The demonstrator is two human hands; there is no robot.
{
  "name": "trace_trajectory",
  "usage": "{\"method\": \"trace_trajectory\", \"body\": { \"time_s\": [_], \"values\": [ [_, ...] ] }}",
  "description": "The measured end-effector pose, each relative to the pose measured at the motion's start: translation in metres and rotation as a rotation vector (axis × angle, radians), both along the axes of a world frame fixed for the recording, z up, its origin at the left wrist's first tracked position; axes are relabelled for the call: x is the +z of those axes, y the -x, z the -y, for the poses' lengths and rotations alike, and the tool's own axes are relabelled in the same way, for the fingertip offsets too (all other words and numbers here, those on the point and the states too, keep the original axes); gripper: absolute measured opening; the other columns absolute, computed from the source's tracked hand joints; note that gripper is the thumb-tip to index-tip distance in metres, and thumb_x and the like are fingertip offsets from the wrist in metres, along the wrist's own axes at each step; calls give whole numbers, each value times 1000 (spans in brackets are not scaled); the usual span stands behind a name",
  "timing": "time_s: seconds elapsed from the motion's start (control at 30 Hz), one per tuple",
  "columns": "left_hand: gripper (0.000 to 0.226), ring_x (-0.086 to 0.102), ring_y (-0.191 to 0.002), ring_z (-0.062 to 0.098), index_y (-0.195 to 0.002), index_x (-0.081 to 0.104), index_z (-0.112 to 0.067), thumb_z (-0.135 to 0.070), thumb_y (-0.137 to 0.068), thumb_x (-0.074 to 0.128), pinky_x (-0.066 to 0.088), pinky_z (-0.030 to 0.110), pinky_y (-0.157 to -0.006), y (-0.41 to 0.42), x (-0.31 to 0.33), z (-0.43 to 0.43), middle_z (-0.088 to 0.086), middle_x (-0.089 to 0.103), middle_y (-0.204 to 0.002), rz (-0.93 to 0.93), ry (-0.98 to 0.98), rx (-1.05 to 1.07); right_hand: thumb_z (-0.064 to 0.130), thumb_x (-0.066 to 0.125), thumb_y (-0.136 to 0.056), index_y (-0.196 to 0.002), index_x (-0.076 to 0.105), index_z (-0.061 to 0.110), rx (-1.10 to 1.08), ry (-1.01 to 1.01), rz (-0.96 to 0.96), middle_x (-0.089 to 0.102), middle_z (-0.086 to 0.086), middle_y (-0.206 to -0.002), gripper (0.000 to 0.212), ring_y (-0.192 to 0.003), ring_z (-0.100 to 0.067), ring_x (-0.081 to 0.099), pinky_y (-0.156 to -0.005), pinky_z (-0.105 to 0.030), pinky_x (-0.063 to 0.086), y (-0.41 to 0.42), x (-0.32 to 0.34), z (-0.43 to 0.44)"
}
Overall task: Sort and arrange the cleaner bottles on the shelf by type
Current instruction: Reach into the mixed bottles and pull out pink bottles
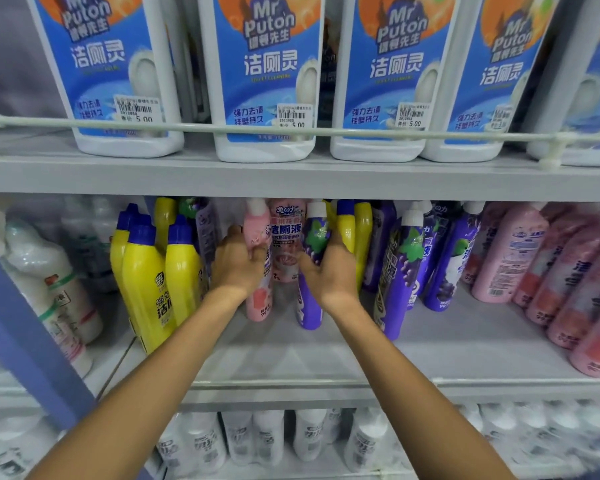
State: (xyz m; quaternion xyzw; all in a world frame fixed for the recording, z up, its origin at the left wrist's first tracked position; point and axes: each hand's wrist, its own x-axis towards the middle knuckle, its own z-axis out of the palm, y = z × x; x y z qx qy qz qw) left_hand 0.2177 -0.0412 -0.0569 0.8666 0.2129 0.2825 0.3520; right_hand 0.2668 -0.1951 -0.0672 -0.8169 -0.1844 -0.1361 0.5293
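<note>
On the middle shelf [291, 355] my left hand [238, 263] grips a pink cleaner bottle [257, 299] that stands upright. Beside it my right hand [329, 268] grips a purple grape-label bottle [314, 237], also upright. A second pink bottle [286, 237] stands behind, between the two hands. Yellow bottles with blue caps [146, 278] stand to the left. More yellow bottles [355, 230] stand just right of my right hand. Purple bottles [406, 271] lean further right, and pink bottles [575, 282] fill the far right.
White bottles [52, 282] stand at the far left of the middle shelf. The upper shelf holds large white toilet-cleaner bottles with blue labels [267, 77] behind a rail [194, 128]. Several white bottles [253, 441] fill the lower shelf. A blue upright post [25, 323] stands at left.
</note>
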Motion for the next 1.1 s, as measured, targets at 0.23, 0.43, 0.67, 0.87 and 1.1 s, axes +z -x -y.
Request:
{"method": "trace_trajectory", "body": {
  "time_s": [0.23,0.43,0.67,0.87,1.1],
  "values": [
    [37,69,-104,34,-116,55,-2,-23,-91,72,53,33,-79,6,-5,7,17,71,-113,57,138,-65,18,79,-89,-124,56,3,-150,-72,86,70,-10,-107,44,-95,-24,67,-83,-26,52,30,-17,43],
    [32,71,-106,34,-118,59,-6,-23,-93,69,55,34,-83,13,-11,9,14,72,-118,21,202,-60,17,74,-91,-137,50,9,-189,-113,-23,69,-9,-122,52,-112,-27,67,-99,-44,55,17,-6,32],
    [38,64,-111,41,-120,54,-3,-25,-94,69,45,34,-82,36,-16,5,20,68,-122,21,181,-10,21,74,-94,-128,58,11,-158,-127,-4,68,2,-98,39,-75,6,60,-71,-11,45,20,-8,41],
    [38,63,-111,39,-125,48,-6,-20,-95,68,52,40,-89,54,-19,3,18,65,-125,61,237,-41,45,59,-101,-147,49,17,-170,-277,38,62,5,-140,55,-127,-6,57,-108,-25,46,44,7,39],
    [41,65,-108,39,-121,45,-5,-20,-94,71,55,49,-91,67,-26,5,18,66,-122,157,237,-64,50,37,-106,-153,46,22,-26,-497,104,48,11,-156,55,-142,-1,43,-119,-23,33,78,40,13]
  ]
}}
